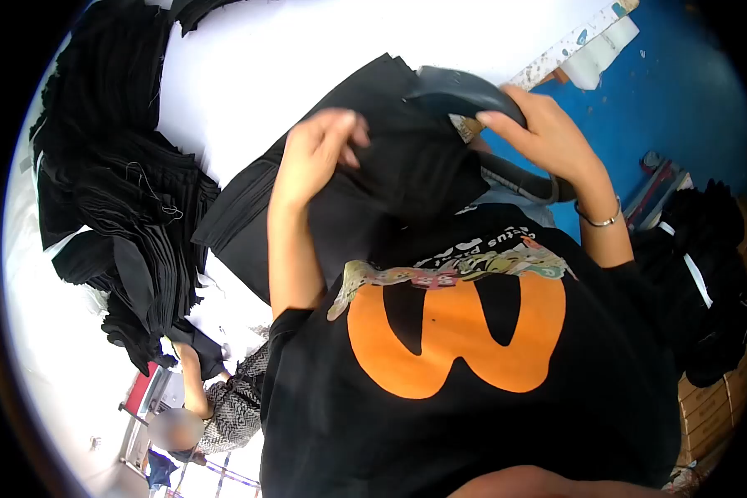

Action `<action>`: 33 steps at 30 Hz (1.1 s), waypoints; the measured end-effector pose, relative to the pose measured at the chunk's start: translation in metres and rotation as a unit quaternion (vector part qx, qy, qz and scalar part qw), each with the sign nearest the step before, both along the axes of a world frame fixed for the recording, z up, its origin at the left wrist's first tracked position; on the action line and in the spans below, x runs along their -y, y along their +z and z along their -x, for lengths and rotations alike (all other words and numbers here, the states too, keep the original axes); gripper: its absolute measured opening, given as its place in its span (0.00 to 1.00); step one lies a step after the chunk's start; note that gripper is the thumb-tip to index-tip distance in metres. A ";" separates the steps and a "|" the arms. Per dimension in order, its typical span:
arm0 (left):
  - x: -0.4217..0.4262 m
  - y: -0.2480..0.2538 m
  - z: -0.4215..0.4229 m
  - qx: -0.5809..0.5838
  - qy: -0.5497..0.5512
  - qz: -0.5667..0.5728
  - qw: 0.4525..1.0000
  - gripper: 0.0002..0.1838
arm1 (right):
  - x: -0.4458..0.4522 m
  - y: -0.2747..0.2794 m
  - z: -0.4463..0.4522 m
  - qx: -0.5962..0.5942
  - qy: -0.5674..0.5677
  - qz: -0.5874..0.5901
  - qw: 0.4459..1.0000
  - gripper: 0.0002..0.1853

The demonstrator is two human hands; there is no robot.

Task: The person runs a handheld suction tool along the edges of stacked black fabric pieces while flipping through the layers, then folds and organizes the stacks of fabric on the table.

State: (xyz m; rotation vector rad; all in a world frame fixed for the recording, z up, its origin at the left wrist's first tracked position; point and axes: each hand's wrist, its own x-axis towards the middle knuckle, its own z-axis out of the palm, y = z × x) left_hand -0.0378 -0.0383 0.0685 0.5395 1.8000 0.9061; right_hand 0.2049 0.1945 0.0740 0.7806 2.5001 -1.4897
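In the head view, a stack of dark cloth pieces (253,207) lies on the white table in front of me. Over its near-left part is my left hand (317,153), its fingers loosely bent and slightly apart, the tips blurred. No cloth is visibly gripped there. My right hand (544,133) is closed round a dark iron (456,90), thumb on the near side. The iron's pointed end is over the cloth's far-right part; whether it touches is unclear. From near my right wrist, a thick dark hose (515,178) curves back toward the cloth.
Tall piles of black cloth (133,191) fill the table's left side. The white tabletop (257,58) ends at a worn edge on the right, beside a blue floor (639,91). A black bundle (697,282) lies at right. Another person (236,407) handles cloth at lower left.
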 end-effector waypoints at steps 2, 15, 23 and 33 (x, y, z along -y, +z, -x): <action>-0.029 -0.029 -0.007 -0.443 0.006 -0.074 0.893 0.12 | 0.001 -0.008 0.024 -0.035 -0.007 -0.004 0.999 0.23; -0.056 -0.065 0.004 -0.138 0.111 -0.127 0.976 0.08 | -0.017 -0.039 0.054 -0.101 -0.007 0.070 0.992 0.22; -0.057 -0.061 0.002 -0.145 0.052 -0.106 0.982 0.10 | -0.015 -0.033 0.028 -0.026 -0.025 0.158 0.987 0.29; -0.055 -0.064 0.000 -0.172 0.059 -0.134 0.974 0.07 | -0.010 -0.025 0.013 -0.086 0.010 0.094 0.992 0.22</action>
